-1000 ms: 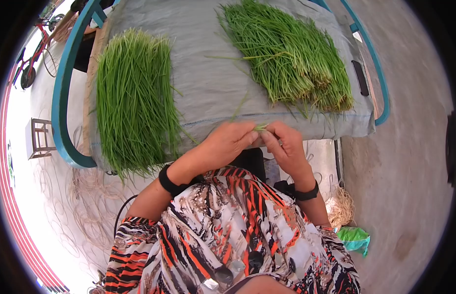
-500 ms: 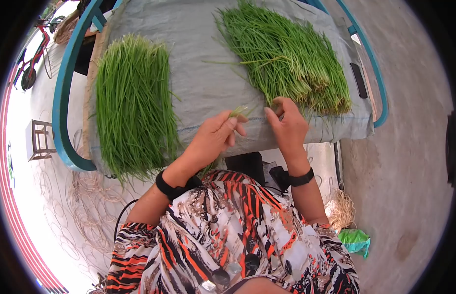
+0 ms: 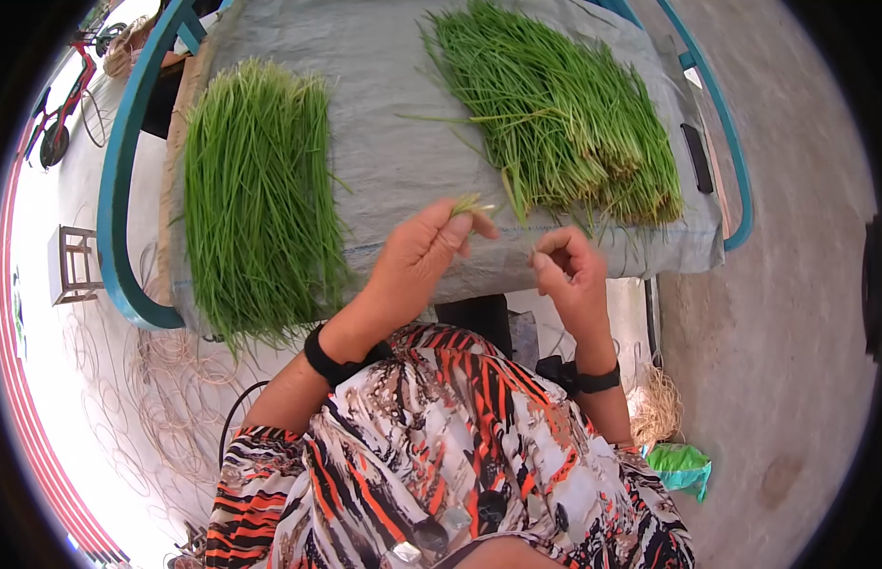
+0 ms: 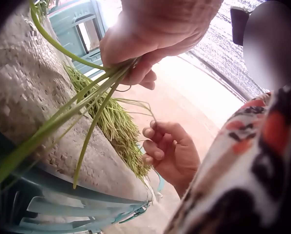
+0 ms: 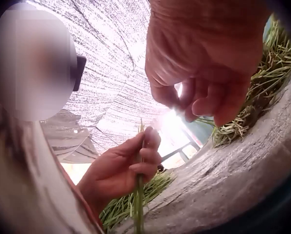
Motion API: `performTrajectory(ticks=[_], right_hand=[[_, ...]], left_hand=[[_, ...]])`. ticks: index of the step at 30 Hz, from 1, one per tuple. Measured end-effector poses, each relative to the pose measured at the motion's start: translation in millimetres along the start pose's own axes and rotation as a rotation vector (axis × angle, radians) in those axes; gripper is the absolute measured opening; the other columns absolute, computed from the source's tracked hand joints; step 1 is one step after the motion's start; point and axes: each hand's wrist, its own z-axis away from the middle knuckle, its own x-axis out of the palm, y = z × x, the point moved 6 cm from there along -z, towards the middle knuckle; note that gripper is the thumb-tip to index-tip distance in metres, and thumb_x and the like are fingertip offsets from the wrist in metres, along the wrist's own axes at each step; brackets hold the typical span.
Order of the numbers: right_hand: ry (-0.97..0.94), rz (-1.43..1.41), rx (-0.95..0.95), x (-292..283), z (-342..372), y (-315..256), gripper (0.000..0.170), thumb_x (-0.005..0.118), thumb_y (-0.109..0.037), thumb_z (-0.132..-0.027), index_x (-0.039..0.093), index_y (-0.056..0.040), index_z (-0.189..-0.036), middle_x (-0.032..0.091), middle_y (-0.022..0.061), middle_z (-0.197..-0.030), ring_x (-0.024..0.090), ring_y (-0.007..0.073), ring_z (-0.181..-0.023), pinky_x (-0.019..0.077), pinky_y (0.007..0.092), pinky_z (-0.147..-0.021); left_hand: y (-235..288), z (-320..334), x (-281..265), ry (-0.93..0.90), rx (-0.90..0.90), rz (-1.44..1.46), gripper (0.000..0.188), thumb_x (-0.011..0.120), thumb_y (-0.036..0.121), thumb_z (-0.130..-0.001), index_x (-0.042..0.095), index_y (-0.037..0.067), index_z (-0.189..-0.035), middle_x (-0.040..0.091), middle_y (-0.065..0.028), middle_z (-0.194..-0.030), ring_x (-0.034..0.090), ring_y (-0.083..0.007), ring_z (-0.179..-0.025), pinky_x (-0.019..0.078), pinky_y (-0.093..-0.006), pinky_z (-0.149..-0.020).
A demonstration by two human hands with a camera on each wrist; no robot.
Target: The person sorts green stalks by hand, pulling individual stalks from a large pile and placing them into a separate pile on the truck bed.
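My left hand [image 3: 417, 251] pinches a few green chives [image 4: 58, 119] between thumb and fingers, their pale ends poking out past the fingertips. In the left wrist view the long leaves hang away from that hand. My right hand [image 3: 576, 275] is a short way to the right, fingers curled, thumb against the index finger. A thin, limp strand [image 4: 135, 101] runs to its fingertips in the left wrist view. Beyond the hands lie two chive piles: a neat one [image 3: 256, 190] at left and a larger one [image 3: 555, 114] at right, its cut ends facing me.
Grey woven sheeting [image 3: 384, 123] covers the table, with blue metal rails [image 3: 119, 209] at its sides. A dark phone-like object [image 3: 695, 156] lies at the right edge. A small stool [image 3: 76, 266] stands on the left; dry straw [image 3: 657, 408] and a green bag [image 3: 681, 465] sit below right.
The hands, together at the chive ends a second ago, have parted. The right hand went up to the right pile, then back down; a yellowish blade now shows at that pile's near edge.
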Motion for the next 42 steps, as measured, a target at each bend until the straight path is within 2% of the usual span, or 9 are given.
performTrajectory(ticks=[5, 11, 14, 22, 26, 32, 34, 38, 42], right_hand=[[-0.126, 0.083, -0.095, 15, 5, -23, 0.011, 0.063, -0.007, -0.082, 0.058, -0.0016, -0.09, 0.057, -0.002, -0.071, 0.051, 0.0044, -0.062, 0.0425, 0.0209, -0.058], [-0.116, 0.027, 0.035, 15, 1, -20, 0.013, 0.063, -0.008, -0.084, 0.06, -0.0016, -0.094, 0.06, -0.0008, -0.073, 0.053, 0.0052, -0.063, 0.0437, 0.0208, -0.058], [-0.134, 0.018, 0.071, 14, 0, -13, 0.011, 0.062, -0.01, -0.086, 0.059, -0.0017, -0.092, 0.06, -0.0008, -0.073, 0.052, 0.0046, -0.061, 0.0425, 0.0196, -0.056], [0.178, -0.101, 0.111, -34, 0, 13, 0.013, 0.062, -0.015, -0.09, 0.057, -0.0056, -0.083, 0.056, -0.0013, -0.071, 0.045, 0.0028, -0.054, 0.0348, 0.0176, -0.049], [0.305, 0.315, -0.012, -20, -13, 3, 0.014, 0.067, -0.018, -0.084, 0.06, -0.0053, -0.086, 0.059, 0.0006, -0.072, 0.052, 0.0089, -0.058, 0.0418, 0.0237, -0.054], [0.363, 0.712, -0.185, 5, -36, -9, 0.016, 0.069, -0.016, -0.077, 0.064, -0.0081, -0.09, 0.061, 0.0061, -0.078, 0.058, 0.0182, -0.063, 0.045, 0.0296, -0.058], [0.354, 0.777, -0.165, 7, -40, 5, 0.015, 0.068, -0.015, -0.078, 0.064, -0.0084, -0.091, 0.061, 0.006, -0.078, 0.058, 0.0179, -0.063, 0.0451, 0.0296, -0.058], [0.33, 0.322, -0.058, 1, -33, 19, 0.012, 0.066, -0.013, -0.082, 0.062, -0.0057, -0.09, 0.059, 0.0011, -0.072, 0.055, 0.0113, -0.061, 0.0437, 0.0261, -0.056], [0.125, -0.222, 0.071, 0, -13, 19, 0.009, 0.063, -0.011, -0.086, 0.059, -0.0044, -0.09, 0.057, -0.0017, -0.073, 0.049, 0.0055, -0.057, 0.0401, 0.021, -0.052]], left_hand=[[30, -4, 19, 0.014, 0.567, -0.54, 0.018, 0.046, 0.016, -0.096, 0.06, 0.006, -0.097, 0.063, -0.0087, -0.093, 0.056, -0.0258, -0.087, 0.0417, -0.0372, -0.076], [-2, 1, 28, -0.381, -0.202, -0.256, 0.015, 0.052, 0.015, -0.091, 0.051, 0.005, -0.08, 0.056, -0.0124, -0.073, 0.054, -0.0338, -0.076, 0.0386, -0.0444, -0.071], [-1, 3, 22, -0.222, 0.147, -0.556, 0.015, 0.053, 0.017, -0.09, 0.052, 0.008, -0.079, 0.052, -0.009, -0.064, 0.051, -0.032, -0.068, 0.036, -0.043, -0.068], [13, 5, 8, -0.106, 0.199, -0.759, 0.017, 0.053, 0.02, -0.091, 0.057, 0.011, -0.077, 0.053, -0.0054, -0.067, 0.048, -0.024, -0.075, 0.0322, -0.0378, -0.077], [3, 3, 7, -0.103, 0.043, -0.513, 0.016, 0.053, 0.021, -0.091, 0.062, 0.011, -0.082, 0.054, -0.004, -0.073, 0.045, -0.0223, -0.078, 0.0305, -0.0358, -0.082], [33, 7, 0, 0.163, 0.426, -0.858, 0.018, 0.05, 0.02, -0.095, 0.064, 0.008, -0.095, 0.057, -0.0032, -0.077, 0.046, -0.0193, -0.071, 0.0383, -0.0315, -0.071], [19, 7, -8, 0.236, 0.365, -0.464, 0.021, 0.046, 0.021, -0.098, 0.06, 0.006, -0.1, 0.053, 0.0002, -0.072, 0.044, -0.0137, -0.065, 0.0375, -0.0273, -0.065], [3, 17, -16, 0.226, -0.097, 0.208, 0.025, 0.042, 0.024, -0.101, 0.055, 0.004, -0.107, 0.04, 0.0067, -0.065, 0.035, -0.0039, -0.056, 0.0317, -0.0196, -0.055], [0, 15, -14, 0.205, -0.075, 0.018, 0.023, 0.044, 0.024, -0.1, 0.057, 0.005, -0.1, 0.034, 0.0073, -0.063, 0.03, -0.0019, -0.056, 0.0281, -0.0186, -0.051]])
